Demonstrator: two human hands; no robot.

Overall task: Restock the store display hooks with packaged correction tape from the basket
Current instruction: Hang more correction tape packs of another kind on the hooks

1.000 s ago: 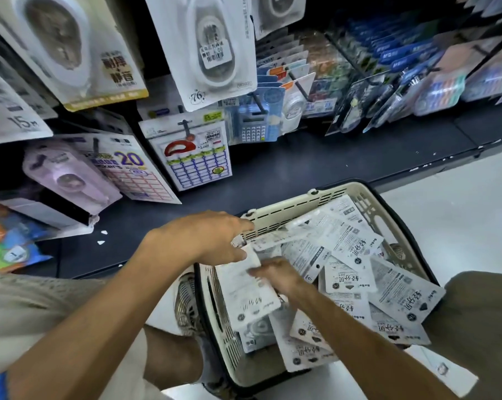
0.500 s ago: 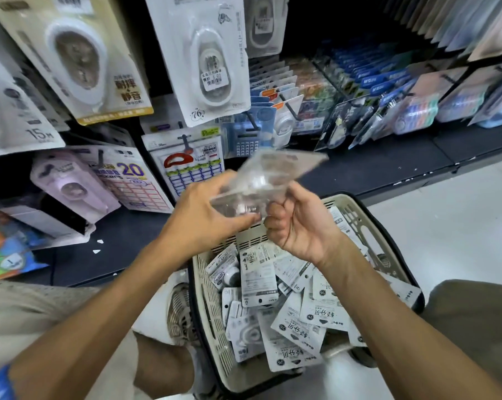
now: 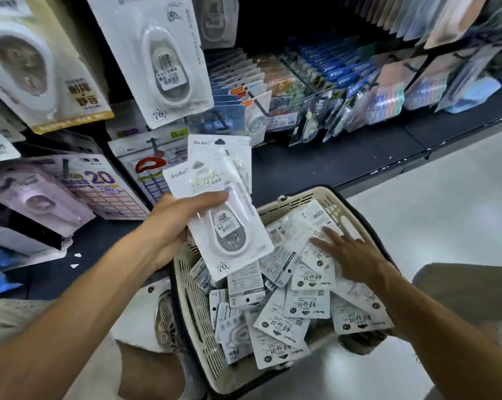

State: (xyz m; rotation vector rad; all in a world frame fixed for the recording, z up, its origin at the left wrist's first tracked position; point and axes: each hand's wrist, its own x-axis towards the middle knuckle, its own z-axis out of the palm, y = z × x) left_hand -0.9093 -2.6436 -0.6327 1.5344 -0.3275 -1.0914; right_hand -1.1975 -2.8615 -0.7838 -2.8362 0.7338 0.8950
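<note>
The left hand (image 3: 172, 229) grips two white correction tape packs (image 3: 221, 209) above the beige basket (image 3: 198, 321). The right hand (image 3: 350, 255) rests flat on the loose packs (image 3: 304, 307) heaped inside the basket.

Sticker pack (image 3: 107, 188) hangs left; blue packets (image 3: 324, 63) far right; pale floor (image 3: 446, 215).

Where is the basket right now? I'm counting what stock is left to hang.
In the head view the basket sits low and centre on the floor, just in front of the dark bottom shelf, with the right hand on its packs.
</note>
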